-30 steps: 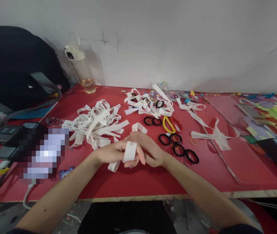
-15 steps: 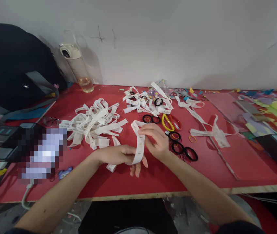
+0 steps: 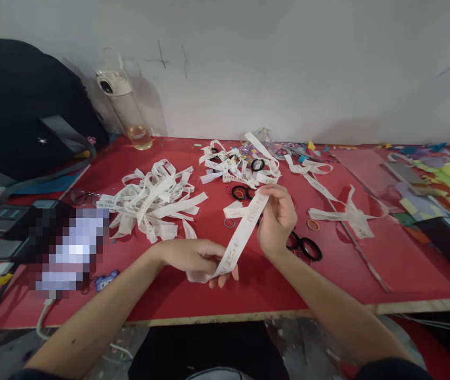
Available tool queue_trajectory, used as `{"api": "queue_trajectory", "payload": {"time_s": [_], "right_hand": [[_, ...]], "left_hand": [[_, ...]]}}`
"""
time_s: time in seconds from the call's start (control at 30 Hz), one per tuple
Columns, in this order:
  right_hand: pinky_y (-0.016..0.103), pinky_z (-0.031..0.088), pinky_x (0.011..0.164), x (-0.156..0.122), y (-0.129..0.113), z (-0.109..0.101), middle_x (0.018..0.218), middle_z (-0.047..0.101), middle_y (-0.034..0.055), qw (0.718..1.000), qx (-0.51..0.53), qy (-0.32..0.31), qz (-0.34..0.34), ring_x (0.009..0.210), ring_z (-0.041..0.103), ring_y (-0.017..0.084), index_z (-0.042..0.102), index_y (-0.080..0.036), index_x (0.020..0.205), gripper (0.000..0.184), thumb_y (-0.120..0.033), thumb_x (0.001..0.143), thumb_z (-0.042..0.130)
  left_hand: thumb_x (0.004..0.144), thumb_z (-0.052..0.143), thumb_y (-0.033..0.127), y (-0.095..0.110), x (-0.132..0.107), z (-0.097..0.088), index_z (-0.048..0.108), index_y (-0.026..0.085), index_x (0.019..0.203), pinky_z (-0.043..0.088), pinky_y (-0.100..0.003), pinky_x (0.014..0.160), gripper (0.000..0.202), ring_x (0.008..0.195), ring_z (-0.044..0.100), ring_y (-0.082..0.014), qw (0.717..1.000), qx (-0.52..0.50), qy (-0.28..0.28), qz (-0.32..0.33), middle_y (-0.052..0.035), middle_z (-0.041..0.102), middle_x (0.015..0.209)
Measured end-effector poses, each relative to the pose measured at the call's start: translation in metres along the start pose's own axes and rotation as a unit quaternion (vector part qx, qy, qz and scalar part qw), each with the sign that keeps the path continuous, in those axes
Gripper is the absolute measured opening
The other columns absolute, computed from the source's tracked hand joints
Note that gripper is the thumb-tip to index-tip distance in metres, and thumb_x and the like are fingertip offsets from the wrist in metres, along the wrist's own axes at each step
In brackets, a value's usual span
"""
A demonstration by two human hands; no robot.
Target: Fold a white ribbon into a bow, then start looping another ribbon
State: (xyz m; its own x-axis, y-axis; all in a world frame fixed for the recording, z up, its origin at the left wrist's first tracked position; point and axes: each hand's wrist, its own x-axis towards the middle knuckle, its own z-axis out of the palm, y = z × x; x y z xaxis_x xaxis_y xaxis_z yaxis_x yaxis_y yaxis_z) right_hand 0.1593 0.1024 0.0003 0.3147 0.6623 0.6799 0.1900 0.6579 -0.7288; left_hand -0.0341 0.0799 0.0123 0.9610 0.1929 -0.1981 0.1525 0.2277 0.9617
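Observation:
A white ribbon (image 3: 243, 232) with printed lettering runs slantwise between my two hands. My right hand (image 3: 278, 219) pinches its upper part between thumb and fingers, with a short tail hanging off to the left over the table. Lower down, my left hand (image 3: 197, 258) is closed on the same ribbon, palm turned down, and part of the strip shows beneath it. Left of the hands lies a tangled heap of white ribbons (image 3: 157, 200). Just beyond the right hand are black hair ties (image 3: 241, 192), and others (image 3: 308, 248) lie beside its wrist.
Finished-looking ribbon bows (image 3: 233, 166) sit near the wall. Loose ribbons (image 3: 352, 214) and a yellow elastic (image 3: 313, 225) are to the right. A bottle (image 3: 130, 111), dark bag (image 3: 27, 105) and blurred phone (image 3: 72, 248) stand left. A dark device (image 3: 447, 245) lies at right.
My right hand has moved right and slightly up, drawing the ribbon out into a straight slanting strip. It now covers the red and yellow rings. My left hand has barely moved.

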Motion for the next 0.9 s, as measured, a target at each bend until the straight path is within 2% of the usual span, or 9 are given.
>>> {"api": "queue_trajectory", "payload": {"time_s": [0.13,0.27,0.33,0.4,0.5,0.57,0.63,0.73,0.9], "right_hand": [[0.034,0.051,0.084,0.001,0.004,0.001,0.093,0.059,0.0046,0.997,-0.003,-0.056,0.045,0.093,0.059,0.017,0.062,-0.021,0.085,0.014,-0.012,0.088,0.051],[0.036,0.05,0.085,-0.007,0.001,0.002,0.099,0.058,0.0061,0.989,-0.001,-0.14,0.057,0.096,0.059,0.018,0.062,-0.02,0.087,0.018,-0.01,0.088,0.047],[0.038,0.049,0.088,-0.011,-0.003,0.002,0.103,0.059,0.0072,0.979,-0.021,-0.202,0.037,0.1,0.058,0.019,0.063,-0.021,0.09,0.021,-0.009,0.088,0.046],[0.041,0.047,0.093,-0.013,-0.008,0.002,0.108,0.06,0.0084,0.962,-0.025,-0.272,-0.013,0.106,0.057,0.021,0.063,-0.021,0.098,0.026,-0.007,0.087,0.045],[0.043,0.045,0.098,-0.015,-0.014,0.005,0.118,0.061,0.0105,0.921,0.01,-0.382,-0.072,0.114,0.055,0.022,0.058,-0.021,0.115,0.033,-0.007,0.089,0.043],[0.042,0.047,0.098,-0.016,-0.014,0.007,0.121,0.061,0.0115,0.899,0.026,-0.431,-0.08,0.116,0.055,0.021,0.054,-0.021,0.122,0.033,-0.011,0.092,0.045],[0.041,0.048,0.096,-0.018,-0.011,0.009,0.117,0.064,0.0113,0.887,0.028,-0.452,-0.084,0.115,0.056,0.021,0.055,-0.021,0.122,0.03,-0.017,0.093,0.049],[0.04,0.05,0.094,-0.019,-0.004,0.011,0.107,0.068,0.0094,0.884,0.035,-0.455,-0.096,0.111,0.057,0.021,0.06,-0.021,0.113,0.021,-0.022,0.094,0.052],[0.039,0.051,0.09,-0.016,-0.005,0.009,0.1,0.069,0.0075,0.908,0.038,-0.411,-0.067,0.103,0.061,0.02,0.063,-0.022,0.103,0.016,-0.02,0.094,0.05]], "left_hand": [[0.083,0.047,0.003,-0.001,0.0,0.0,0.064,0.015,0.103,0.047,-0.022,0.071,0.028,0.068,0.059,-0.0086,0.999,-0.042,-0.021,0.027,-0.0022,0.064,0.083],[0.082,0.057,0.009,0.003,-0.002,0.002,0.06,0.013,0.086,0.045,-0.024,0.075,0.006,0.074,0.057,-0.0108,0.997,-0.072,0.021,0.032,-0.0026,0.062,0.08],[0.082,0.059,0.012,0.005,-0.002,0.003,0.057,0.013,0.081,0.044,-0.024,0.075,0.003,0.075,0.056,-0.0118,0.994,-0.091,0.041,0.044,-0.0026,0.061,0.077],[0.082,0.058,0.014,0.006,-0.003,0.003,0.054,0.013,0.078,0.042,-0.025,0.072,0.006,0.072,0.055,-0.0118,0.991,-0.106,0.061,0.062,-0.0022,0.059,0.076],[0.083,0.056,0.016,0.007,-0.004,0.003,0.052,0.014,0.072,0.037,-0.024,0.064,0.011,0.065,0.049,-0.0106,0.988,-0.091,0.095,0.078,-0.0002,0.054,0.07],[0.082,0.055,0.016,0.008,-0.004,0.003,0.052,0.014,0.069,0.034,-0.024,0.06,0.013,0.061,0.043,-0.0103,0.99,-0.074,0.09,0.08,0.0008,0.051,0.066],[0.081,0.056,0.017,0.01,-0.003,0.004,0.053,0.014,0.068,0.033,-0.024,0.059,0.014,0.06,0.041,-0.0106,0.992,-0.068,0.069,0.076,0.001,0.05,0.064],[0.078,0.057,0.018,0.013,-0.002,0.005,0.053,0.014,0.066,0.034,-0.025,0.063,0.013,0.064,0.044,-0.0118,0.994,-0.07,0.057,0.065,0.0001,0.051,0.065],[0.082,0.051,0.02,0.014,-0.003,0.005,0.059,0.013,0.07,0.032,-0.025,0.062,0.016,0.06,0.042,-0.0103,0.996,-0.051,0.056,0.051,0.0,0.051,0.067]]}}
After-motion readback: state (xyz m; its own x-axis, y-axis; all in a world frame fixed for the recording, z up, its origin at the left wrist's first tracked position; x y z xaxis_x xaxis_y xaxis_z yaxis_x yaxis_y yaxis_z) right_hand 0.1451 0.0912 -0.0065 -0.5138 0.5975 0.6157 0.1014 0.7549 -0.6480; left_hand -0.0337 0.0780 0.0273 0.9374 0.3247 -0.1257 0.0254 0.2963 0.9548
